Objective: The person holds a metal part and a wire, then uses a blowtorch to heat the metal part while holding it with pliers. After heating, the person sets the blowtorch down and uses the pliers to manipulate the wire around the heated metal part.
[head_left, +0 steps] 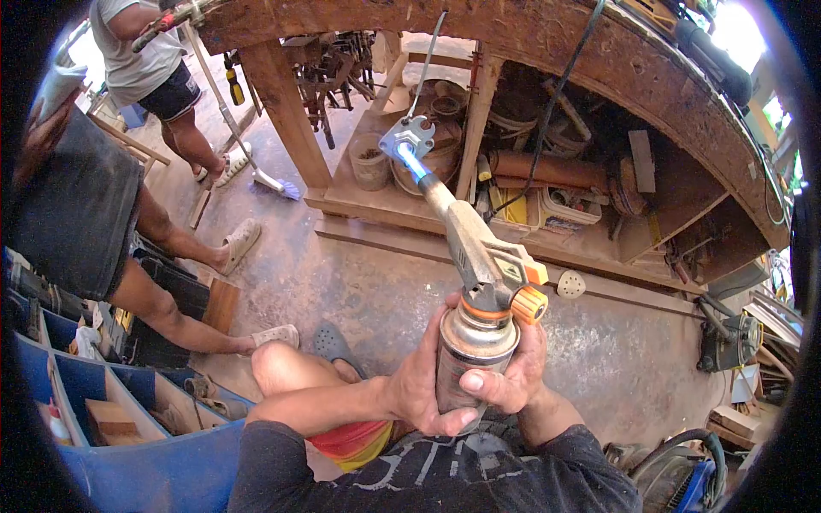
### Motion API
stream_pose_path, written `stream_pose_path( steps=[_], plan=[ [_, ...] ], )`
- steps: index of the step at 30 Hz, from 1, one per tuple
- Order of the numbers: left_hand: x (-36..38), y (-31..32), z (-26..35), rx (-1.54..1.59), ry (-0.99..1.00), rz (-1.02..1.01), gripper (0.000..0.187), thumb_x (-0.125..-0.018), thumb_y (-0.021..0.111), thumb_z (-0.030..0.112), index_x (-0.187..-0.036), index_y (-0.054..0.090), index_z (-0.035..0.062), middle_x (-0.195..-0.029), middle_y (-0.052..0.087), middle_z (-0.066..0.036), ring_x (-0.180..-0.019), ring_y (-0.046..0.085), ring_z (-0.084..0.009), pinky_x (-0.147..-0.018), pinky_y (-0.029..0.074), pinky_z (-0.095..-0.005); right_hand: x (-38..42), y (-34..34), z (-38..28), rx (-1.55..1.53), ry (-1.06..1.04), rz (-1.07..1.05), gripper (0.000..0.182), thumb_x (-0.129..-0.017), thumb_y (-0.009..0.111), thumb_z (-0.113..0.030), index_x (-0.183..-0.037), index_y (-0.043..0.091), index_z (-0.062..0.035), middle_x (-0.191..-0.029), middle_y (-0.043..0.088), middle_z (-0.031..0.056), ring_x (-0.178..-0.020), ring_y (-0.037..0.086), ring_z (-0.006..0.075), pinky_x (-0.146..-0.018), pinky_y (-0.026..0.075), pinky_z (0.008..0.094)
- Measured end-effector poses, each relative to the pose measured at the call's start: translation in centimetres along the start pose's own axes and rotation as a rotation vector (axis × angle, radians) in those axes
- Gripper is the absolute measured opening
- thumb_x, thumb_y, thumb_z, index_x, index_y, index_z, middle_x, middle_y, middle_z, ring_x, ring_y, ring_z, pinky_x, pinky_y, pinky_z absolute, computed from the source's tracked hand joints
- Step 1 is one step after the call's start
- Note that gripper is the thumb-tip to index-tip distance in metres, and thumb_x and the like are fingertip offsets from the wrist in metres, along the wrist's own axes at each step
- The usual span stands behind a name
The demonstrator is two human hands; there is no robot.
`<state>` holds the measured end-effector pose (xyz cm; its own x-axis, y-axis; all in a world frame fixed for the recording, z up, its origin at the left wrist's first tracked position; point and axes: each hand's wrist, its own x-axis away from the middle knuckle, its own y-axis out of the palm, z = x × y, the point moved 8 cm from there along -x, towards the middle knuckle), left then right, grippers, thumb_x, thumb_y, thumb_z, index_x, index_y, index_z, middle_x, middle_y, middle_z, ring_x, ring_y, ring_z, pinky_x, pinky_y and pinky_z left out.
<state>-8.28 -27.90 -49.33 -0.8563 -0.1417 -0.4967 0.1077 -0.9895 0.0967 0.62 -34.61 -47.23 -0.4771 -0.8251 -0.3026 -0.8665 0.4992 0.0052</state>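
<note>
My left hand [426, 376] and my right hand [516, 368] are wrapped around the gas canister [457, 368] of a blowtorch [475, 252]. An orange knob [529, 303] sits on the torch's right side, close above my right fingers. The nozzle points away from me and gives a blue flame [414, 164]. That flame meets a small grey metal plate [409, 135] with several holes. The plate hangs from a thin rod or wire [426, 68] that reaches up to the workbench.
A wooden workbench [564, 43] spans the top, its shelves holding buckets [371, 162] and clutter. Two people stand at left, one in dark shorts [171, 92]. A broom [278, 184] touches the floor. Blue compartments [137, 466] lie lower left; a green machine [731, 338] stands right.
</note>
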Motion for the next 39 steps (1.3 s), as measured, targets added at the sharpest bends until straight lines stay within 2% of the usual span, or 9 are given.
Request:
stream_pose_path(
  steps=[5, 15, 25, 30, 32, 33, 35, 36, 39],
  plan=[
    [0.2, 0.1, 0.3, -0.080, 0.063, -0.015, 0.122, -0.079, 0.075, 0.032, -0.153, -0.012, -0.0087, -0.154, 0.026, -0.028, -0.146, 0.030, -0.0353, -0.121, 0.025, -0.0438, 0.3, 0.0, 0.2, 0.010, 0.009, 0.014, 0.091, -0.077, 0.081, -0.043, -0.140, 0.040, 0.0092, -0.131, 0.053, 0.0228, -0.117, 0.057, 0.0323, -0.101, 0.045, 0.0408],
    [0.3, 0.1, -0.4, -0.086, 0.020, -0.039, 0.123, -0.080, 0.074, 0.031, -0.153, -0.016, -0.0086, -0.157, 0.023, -0.031, -0.147, 0.030, -0.0371, -0.121, 0.025, -0.0449, 0.2, -0.2, 0.4, -0.008, -0.006, 0.017, 0.093, -0.077, 0.082, -0.043, -0.141, 0.039, 0.0097, -0.132, 0.052, 0.0230, -0.119, 0.057, 0.0326, -0.101, 0.045, 0.0412],
    [0.2, 0.3, -0.1, -0.092, 0.079, -0.049, 0.122, -0.080, 0.074, 0.024, -0.153, -0.019, -0.0071, -0.156, 0.022, -0.030, -0.147, 0.030, -0.0380, -0.121, 0.025, -0.0461, 0.4, -0.7, 1.1, 0.023, 0.016, -0.005, 0.093, -0.076, 0.081, -0.041, -0.142, 0.039, 0.0093, -0.136, 0.051, 0.0251, -0.121, 0.057, 0.0345, -0.102, 0.046, 0.0419],
    [0.0, 0.6, -0.2, -0.164, 0.064, -0.049, 0.121, -0.080, 0.072, 0.021, -0.153, -0.021, -0.0043, -0.157, 0.021, -0.031, -0.148, 0.029, -0.0394, -0.121, 0.025, -0.0468, 0.1, -1.1, 1.7, -0.033, 0.037, -0.036, 0.093, -0.074, 0.082, -0.038, -0.142, 0.040, 0.0090, -0.134, 0.055, 0.0239, -0.120, 0.059, 0.0335, -0.103, 0.046, 0.0422],
    [0.1, 0.2, -1.1, -0.188, 0.005, 0.019, 0.129, -0.070, 0.081, 0.034, -0.153, -0.011, -0.0012, -0.153, 0.026, -0.025, -0.143, 0.033, -0.0363, -0.120, 0.025, -0.0488, 0.0, -1.1, 1.9, -0.059, 0.024, -0.019, 0.092, -0.074, 0.082, -0.036, -0.142, 0.040, 0.0089, -0.132, 0.056, 0.0233, -0.119, 0.059, 0.0328, -0.103, 0.046, 0.0421],
    [0.2, 0.1, -1.1, -0.188, 0.004, 0.019, 0.129, -0.070, 0.081, 0.034, -0.153, -0.011, -0.0012, -0.153, 0.026, -0.025, -0.143, 0.033, -0.0363, -0.120, 0.025, -0.0488, 0.0, -1.0, 1.9, -0.084, 0.010, -0.003, 0.092, -0.073, 0.082, -0.035, -0.142, 0.040, 0.0089, -0.131, 0.057, 0.0228, -0.118, 0.060, 0.0320, -0.102, 0.046, 0.0420],
    [0.2, 0.5, -0.2, -0.219, 0.084, -0.058, 0.121, -0.080, 0.073, 0.019, -0.154, -0.020, -0.0039, -0.157, 0.019, -0.033, -0.147, 0.030, -0.0404, -0.120, 0.027, -0.0465, 0.0, -1.0, 2.1, -0.131, 0.041, 0.031, 0.091, -0.070, 0.083, -0.036, -0.139, 0.043, 0.0071, -0.129, 0.058, 0.0196, -0.116, 0.061, 0.0290, -0.101, 0.049, 0.0403],
    [0.2, 0.5, -0.3, -0.219, 0.081, -0.058, 0.121, -0.080, 0.073, 0.019, -0.154, -0.020, -0.0039, -0.157, 0.019, -0.033, -0.147, 0.030, -0.0404, -0.120, 0.027, -0.0465, 0.0, -1.1, 2.4, -0.177, 0.072, 0.065, 0.090, -0.066, 0.084, -0.036, -0.137, 0.046, 0.0054, -0.126, 0.059, 0.0164, -0.114, 0.062, 0.0260, -0.099, 0.051, 0.0386],
    [0.1, 0.5, -0.4, -0.236, 0.073, -0.059, 0.122, -0.080, 0.074, 0.019, -0.154, -0.020, -0.0048, -0.157, 0.021, -0.034, -0.146, 0.033, -0.0412, -0.120, 0.029, -0.0465, -0.2, -1.0, 2.4, -0.254, 0.090, 0.085, 0.091, -0.066, 0.083, -0.036, -0.137, 0.046, 0.0048, -0.127, 0.059, 0.0165, -0.115, 0.061, 0.0260, -0.100, 0.050, 0.0386]
  ],
)
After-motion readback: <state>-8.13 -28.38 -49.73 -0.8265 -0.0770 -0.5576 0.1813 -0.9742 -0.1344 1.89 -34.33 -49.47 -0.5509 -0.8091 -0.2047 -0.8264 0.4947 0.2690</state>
